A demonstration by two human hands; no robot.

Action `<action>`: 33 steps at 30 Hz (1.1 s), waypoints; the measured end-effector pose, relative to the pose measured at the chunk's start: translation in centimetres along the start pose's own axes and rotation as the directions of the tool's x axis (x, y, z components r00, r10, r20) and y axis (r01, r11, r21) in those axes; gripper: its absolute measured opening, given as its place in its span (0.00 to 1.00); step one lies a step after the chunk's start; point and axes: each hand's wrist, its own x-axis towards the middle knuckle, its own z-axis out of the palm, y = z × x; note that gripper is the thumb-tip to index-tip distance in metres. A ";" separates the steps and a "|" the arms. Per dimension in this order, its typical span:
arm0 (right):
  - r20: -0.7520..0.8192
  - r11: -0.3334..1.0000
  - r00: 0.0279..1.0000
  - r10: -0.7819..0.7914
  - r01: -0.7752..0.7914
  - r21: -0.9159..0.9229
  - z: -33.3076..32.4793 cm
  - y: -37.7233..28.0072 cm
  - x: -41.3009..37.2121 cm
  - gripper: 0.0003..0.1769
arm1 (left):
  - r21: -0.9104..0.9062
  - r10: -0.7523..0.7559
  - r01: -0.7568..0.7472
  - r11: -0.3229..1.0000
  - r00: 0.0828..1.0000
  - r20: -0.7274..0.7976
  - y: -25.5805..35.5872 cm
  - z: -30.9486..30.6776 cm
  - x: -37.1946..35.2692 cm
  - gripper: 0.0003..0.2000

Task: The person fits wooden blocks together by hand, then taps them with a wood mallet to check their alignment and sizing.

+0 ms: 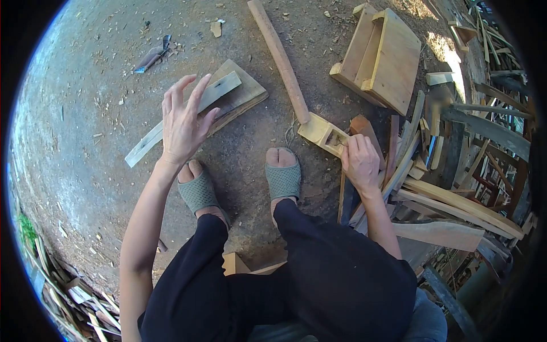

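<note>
My left hand point(185, 117) is raised with its fingers spread, overlapping a narrow pale wood strip point(145, 142) in this view. The strip lies slantwise, its upper end across a thicker wooden board point(242, 85) on the ground. With fingers closed, my right hand point(363, 162) grips the near end of a light wooden block point(313, 130) that has a rectangular opening, like a hand plane's body. At the block's far end, a long rounded wooden stick point(279, 60) meets or overlaps it.
A box-like wooden piece point(393, 60) stands on the dirt floor at upper right. Scrap planks point(456, 208) pile up along the right side, with more offcuts point(80, 296) at lower left. A dark tool with a blue tip point(152, 57) lies at upper left.
</note>
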 end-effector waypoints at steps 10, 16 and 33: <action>-0.021 0.857 0.969 0.247 -0.208 0.471 -0.7 -2.2 0.1 0.16 | -0.092 0.120 -0.126 0.988 0.990 -0.073 2.3 -0.6 -0.1 0.31; 0.024 0.643 0.966 0.258 -0.190 0.742 -2.5 -7.4 3.8 0.21 | -0.599 0.144 -0.058 0.799 0.985 0.095 6.6 -0.1 -0.4 0.13; 0.120 0.279 0.987 0.112 -0.147 0.949 -1.2 -12.8 7.5 0.20 | -0.725 -0.214 0.575 -0.379 0.708 0.673 8.4 0.1 -2.2 0.08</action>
